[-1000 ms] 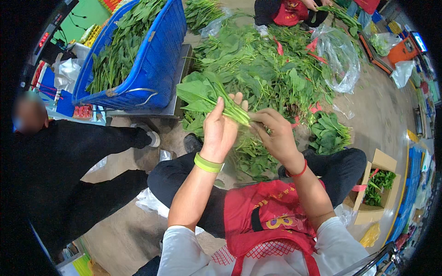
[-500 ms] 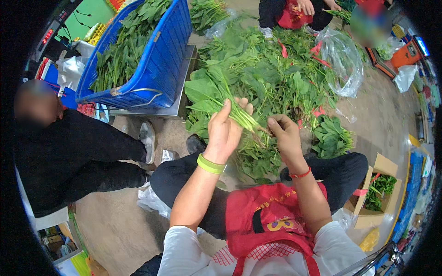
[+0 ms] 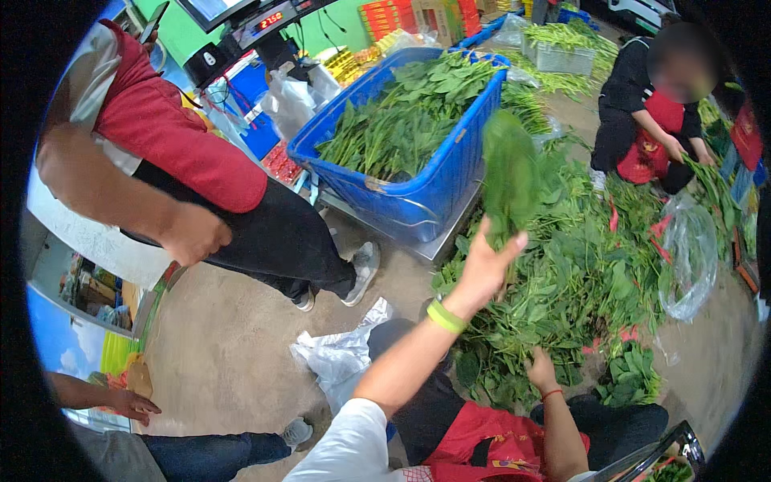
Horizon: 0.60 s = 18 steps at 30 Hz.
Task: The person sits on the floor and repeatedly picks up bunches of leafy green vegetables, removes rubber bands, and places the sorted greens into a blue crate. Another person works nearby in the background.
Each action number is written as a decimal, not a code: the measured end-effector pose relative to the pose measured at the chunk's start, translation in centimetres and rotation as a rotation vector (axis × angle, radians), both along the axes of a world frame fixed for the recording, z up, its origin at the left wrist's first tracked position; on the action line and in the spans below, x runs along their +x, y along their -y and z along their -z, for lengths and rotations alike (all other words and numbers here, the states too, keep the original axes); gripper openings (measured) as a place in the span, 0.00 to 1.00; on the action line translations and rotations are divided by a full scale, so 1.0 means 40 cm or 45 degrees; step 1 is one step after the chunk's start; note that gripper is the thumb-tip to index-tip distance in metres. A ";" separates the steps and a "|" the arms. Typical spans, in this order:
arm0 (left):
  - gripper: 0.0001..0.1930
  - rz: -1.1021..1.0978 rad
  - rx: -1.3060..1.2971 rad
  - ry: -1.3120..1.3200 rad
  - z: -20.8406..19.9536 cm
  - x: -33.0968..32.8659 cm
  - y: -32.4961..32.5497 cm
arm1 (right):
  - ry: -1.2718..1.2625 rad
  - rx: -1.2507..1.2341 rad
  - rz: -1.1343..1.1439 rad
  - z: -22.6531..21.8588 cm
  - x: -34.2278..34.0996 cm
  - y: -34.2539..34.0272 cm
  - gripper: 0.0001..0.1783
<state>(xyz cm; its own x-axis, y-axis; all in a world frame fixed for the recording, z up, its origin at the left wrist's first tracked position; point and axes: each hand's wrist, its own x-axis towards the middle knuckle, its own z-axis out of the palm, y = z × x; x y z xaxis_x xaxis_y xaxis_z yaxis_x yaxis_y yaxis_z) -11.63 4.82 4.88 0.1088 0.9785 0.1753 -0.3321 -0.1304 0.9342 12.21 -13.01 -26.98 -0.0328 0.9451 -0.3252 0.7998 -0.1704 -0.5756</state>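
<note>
My left hand (image 3: pixel 491 261), with a green band at the wrist, is raised and closed around a bunch of leafy greens (image 3: pixel 511 173). The bunch stands upright, its leaves blurred by motion, beside the near right corner of a blue plastic crate (image 3: pixel 438 201). Loose greens (image 3: pixel 393 120) fill that crate. Lower down, my right hand (image 3: pixel 542 369), with a red bracelet, reaches into the big pile of leafy greens (image 3: pixel 554 281) on the floor. Leaves partly hide its fingers, so what they grip does not show.
The crate rests on a metal platform scale (image 3: pixel 450 245). Left of it stands a person in a red apron (image 3: pixel 185 149). Another person (image 3: pixel 654 128) squats beyond the pile, handling greens. A clear plastic bag (image 3: pixel 689 257) lies on the right, a crumpled white bag (image 3: pixel 341 349) near my leg.
My left hand has carried the bunch up and away, toward the crate. My right hand has left the bunch's stem ends and dropped into the pile. The view has swung left.
</note>
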 end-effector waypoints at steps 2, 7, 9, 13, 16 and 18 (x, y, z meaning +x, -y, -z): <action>0.20 -0.073 -0.036 0.233 -0.042 -0.075 -0.121 | -0.029 0.019 -0.104 0.061 0.009 0.039 0.28; 0.14 -0.290 0.239 0.969 -0.168 -0.273 -0.489 | 0.058 -0.148 -0.022 0.070 0.059 0.084 0.26; 0.21 -0.408 0.255 1.038 -0.173 -0.388 -0.610 | 0.059 -0.258 -0.003 0.045 0.053 0.072 0.27; 0.28 -0.097 -0.038 0.880 0.036 -0.258 -0.635 | 0.096 -0.449 0.063 0.012 0.068 0.079 0.29; 0.34 0.151 -0.305 0.571 0.149 -0.013 -0.421 | 0.059 -0.386 0.149 0.062 0.056 0.102 0.28; 0.32 0.545 -0.304 0.080 0.239 0.085 -0.272 | 0.076 -0.121 0.185 0.123 0.026 0.139 0.27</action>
